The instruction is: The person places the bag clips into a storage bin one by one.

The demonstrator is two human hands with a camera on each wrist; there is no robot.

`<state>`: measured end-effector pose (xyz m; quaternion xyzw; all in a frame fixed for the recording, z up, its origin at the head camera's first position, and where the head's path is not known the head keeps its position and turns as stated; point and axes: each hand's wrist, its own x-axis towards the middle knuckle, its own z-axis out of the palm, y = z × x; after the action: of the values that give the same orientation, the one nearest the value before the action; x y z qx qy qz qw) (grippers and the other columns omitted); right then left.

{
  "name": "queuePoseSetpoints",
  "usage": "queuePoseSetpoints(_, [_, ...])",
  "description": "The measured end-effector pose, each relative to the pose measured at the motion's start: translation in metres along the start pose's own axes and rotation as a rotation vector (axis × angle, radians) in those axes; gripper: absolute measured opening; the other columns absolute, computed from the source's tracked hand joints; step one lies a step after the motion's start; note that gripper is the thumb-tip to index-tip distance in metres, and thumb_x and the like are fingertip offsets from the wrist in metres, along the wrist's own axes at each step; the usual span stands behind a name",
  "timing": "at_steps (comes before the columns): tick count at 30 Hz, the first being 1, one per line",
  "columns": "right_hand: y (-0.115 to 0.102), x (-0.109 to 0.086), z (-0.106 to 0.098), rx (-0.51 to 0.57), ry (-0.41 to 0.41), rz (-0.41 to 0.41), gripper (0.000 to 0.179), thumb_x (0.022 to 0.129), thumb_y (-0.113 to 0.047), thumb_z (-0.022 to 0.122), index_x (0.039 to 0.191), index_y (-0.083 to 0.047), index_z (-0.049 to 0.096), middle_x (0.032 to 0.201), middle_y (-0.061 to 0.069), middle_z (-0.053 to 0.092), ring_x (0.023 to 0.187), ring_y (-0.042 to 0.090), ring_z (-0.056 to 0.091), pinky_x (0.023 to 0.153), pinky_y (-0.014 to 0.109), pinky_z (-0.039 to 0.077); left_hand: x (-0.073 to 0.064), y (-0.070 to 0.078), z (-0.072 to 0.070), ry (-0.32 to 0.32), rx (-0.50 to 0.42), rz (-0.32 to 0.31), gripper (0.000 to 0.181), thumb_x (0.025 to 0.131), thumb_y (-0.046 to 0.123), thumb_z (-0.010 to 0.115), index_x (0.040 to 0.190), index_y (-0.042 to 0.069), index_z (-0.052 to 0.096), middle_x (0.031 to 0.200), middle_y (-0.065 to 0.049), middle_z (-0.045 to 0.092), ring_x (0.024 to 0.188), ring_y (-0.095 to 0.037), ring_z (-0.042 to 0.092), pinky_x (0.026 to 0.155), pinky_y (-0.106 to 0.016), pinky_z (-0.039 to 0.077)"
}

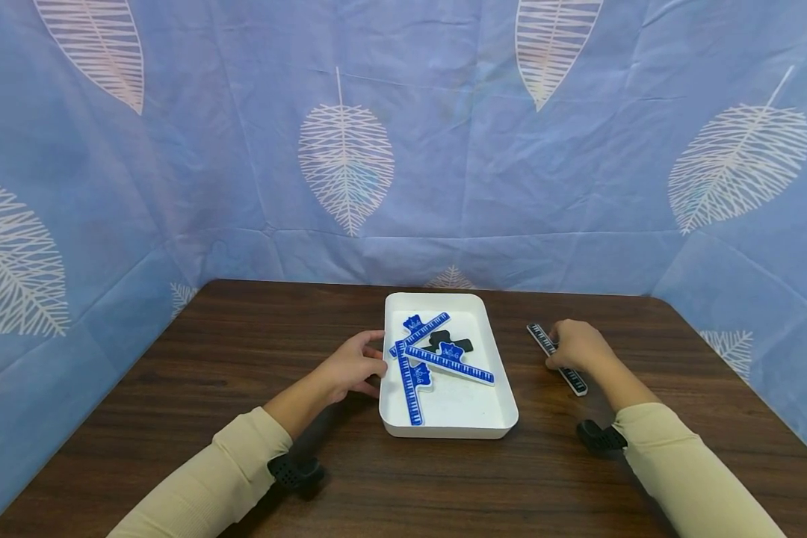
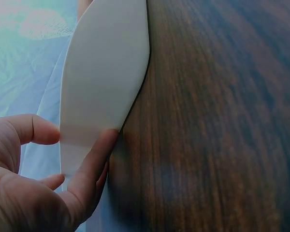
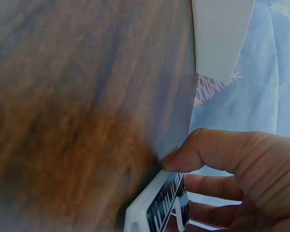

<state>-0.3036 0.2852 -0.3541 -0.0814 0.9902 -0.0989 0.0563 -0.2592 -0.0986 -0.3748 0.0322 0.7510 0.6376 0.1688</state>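
Observation:
A white tray [image 1: 471,403] stands on the table with three blue piano-key page clips, such as this one [image 1: 457,364], and a dark clip [image 1: 462,344] partly hidden under them. My left hand [image 1: 353,366] is at the tray's left side. In the left wrist view its fingertips meet the rim, and one long finger [image 2: 94,162] lies along the outer wall. To the right of the tray, my right hand [image 1: 578,345] pinches a black piano-key page clip [image 1: 573,379] between thumb and fingers. That clip slants low over the tabletop, its middle covered by the hand.
The dark wooden table [image 1: 242,351] extends to both sides of the tray. A blue cloth with white leaf prints [image 1: 242,149] hangs behind and beside it. A black wrist band [image 1: 296,472] juts from the left sleeve, another [image 1: 601,436] from the right.

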Motion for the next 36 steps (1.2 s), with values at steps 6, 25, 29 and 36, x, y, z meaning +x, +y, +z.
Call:
queuePoseSetpoints(6, [0.000, -0.006, -0.001, 0.000, 0.008, -0.020, 0.044, 0.074, -0.014, 0.079, 0.107, 0.010, 0.062, 0.095, 0.021, 0.064, 0.083, 0.035, 0.060, 0.070, 0.051, 0.050, 0.000, -0.001, 0.000, -0.003, -0.003, 0.005, 0.073, 0.081, -0.006, 0.061, 0.148, 0.005, 0.033, 0.119, -0.023, 0.048, 0.096, -0.033, 0.062, 0.068, -0.046, 0.058])
queuePoseSetpoints(25, [-0.014, -0.023, -0.009, 0.016, -0.001, -0.044, 0.048, 0.074, -0.012, 0.080, 0.112, 0.009, 0.061, 0.092, 0.017, 0.063, 0.073, 0.025, 0.056, 0.063, 0.041, 0.048, -0.001, 0.000, -0.001, -0.007, -0.011, -0.001, 0.073, 0.081, -0.005, 0.062, 0.148, 0.006, 0.034, 0.120, -0.023, 0.048, 0.097, -0.033, 0.063, 0.068, -0.046, 0.058])
queuePoseSetpoints(29, [-0.018, -0.026, -0.013, 0.023, -0.008, -0.062, 0.048, 0.075, -0.011, 0.079, 0.113, 0.010, 0.061, 0.090, 0.014, 0.063, 0.071, 0.023, 0.054, 0.061, 0.039, 0.047, -0.001, 0.000, -0.001, -0.008, -0.012, -0.002, 0.074, 0.081, -0.005, 0.062, 0.148, 0.006, 0.034, 0.120, -0.023, 0.048, 0.097, -0.033, 0.063, 0.068, -0.046, 0.058])
queuePoseSetpoints(36, [-0.025, -0.029, -0.017, 0.031, 0.007, -0.100, 0.049, 0.073, -0.010, 0.079, 0.114, 0.010, 0.061, 0.083, 0.008, 0.061, 0.066, 0.020, 0.051, 0.059, 0.037, 0.045, -0.002, 0.001, -0.001, -0.004, -0.004, -0.005, 0.072, 0.082, -0.004, 0.062, 0.148, 0.006, 0.034, 0.120, -0.023, 0.049, 0.096, -0.033, 0.063, 0.069, -0.045, 0.058])
